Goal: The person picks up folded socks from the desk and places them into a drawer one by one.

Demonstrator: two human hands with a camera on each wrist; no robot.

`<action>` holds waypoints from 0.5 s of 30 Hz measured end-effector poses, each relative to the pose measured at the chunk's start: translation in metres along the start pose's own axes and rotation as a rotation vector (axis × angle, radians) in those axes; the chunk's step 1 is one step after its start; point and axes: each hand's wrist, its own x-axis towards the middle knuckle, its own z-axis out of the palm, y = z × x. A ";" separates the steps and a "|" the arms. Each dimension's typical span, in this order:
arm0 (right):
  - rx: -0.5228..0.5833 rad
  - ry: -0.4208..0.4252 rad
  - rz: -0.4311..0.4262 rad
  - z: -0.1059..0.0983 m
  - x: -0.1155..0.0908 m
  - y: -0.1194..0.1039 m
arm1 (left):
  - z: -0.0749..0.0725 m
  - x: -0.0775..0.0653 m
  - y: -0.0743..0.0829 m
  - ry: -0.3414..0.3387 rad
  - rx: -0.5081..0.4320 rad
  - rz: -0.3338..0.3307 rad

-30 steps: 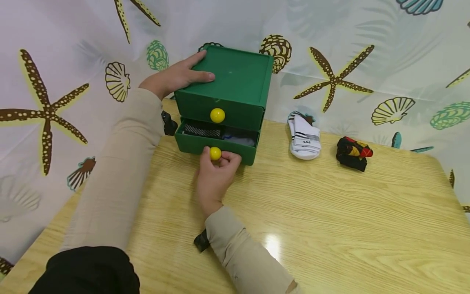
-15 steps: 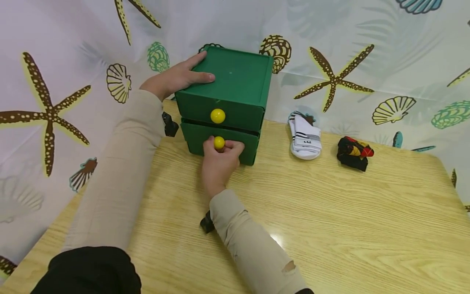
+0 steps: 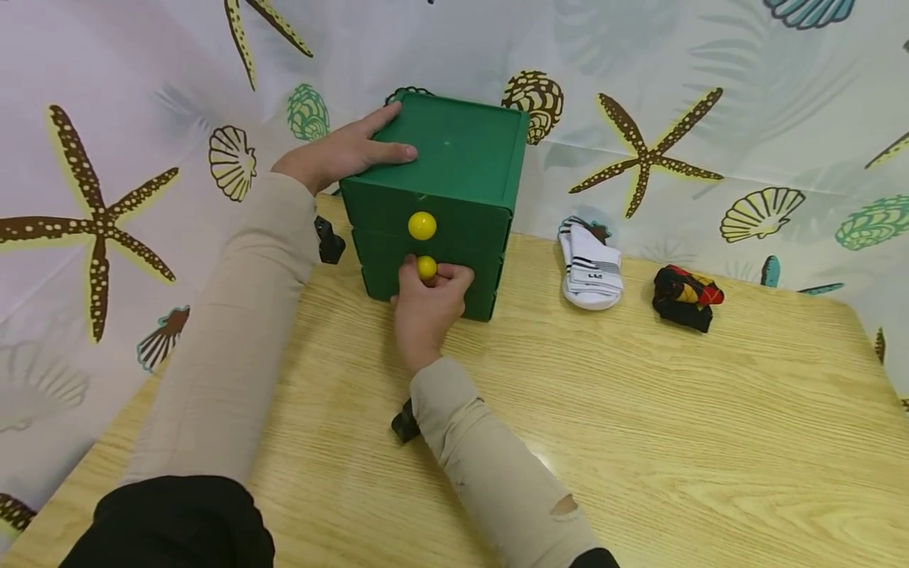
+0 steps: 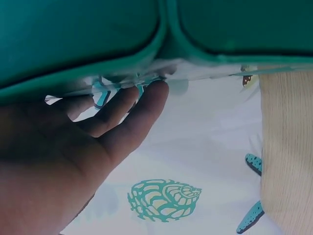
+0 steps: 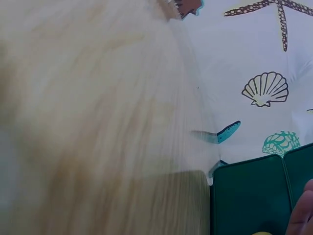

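Note:
A green two-drawer box (image 3: 454, 150) stands against the curtain in the head view, with both drawer fronts flush. My left hand (image 3: 344, 154) rests on its upper left edge, thumb lying on the top and fingers spread toward the back. In the left wrist view, the left hand's fingers (image 4: 124, 117) reach along the box's green side. My right hand (image 3: 429, 308) pinches the yellow knob (image 3: 427, 268) of the lower drawer (image 3: 483, 276) between thumb and fingers. Another yellow knob (image 3: 422, 226) sits on the upper drawer. What lies inside the drawers is hidden.
On the wooden table (image 3: 639, 442), folded white socks (image 3: 591, 268) with black stripes lie right of the box. Farther right is a black, red and yellow folded sock bundle (image 3: 685, 298). A patterned curtain (image 3: 454, 47) hangs behind.
The lower drawer, open with dark and greyish fabric showing a second ago, has slid back in and is closed. My right hand moved forward with its knob; my left hand stayed put.

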 end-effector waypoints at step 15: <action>-0.007 -0.222 -0.030 -0.022 0.009 -0.003 | -0.009 -0.001 0.009 -0.045 0.158 -0.042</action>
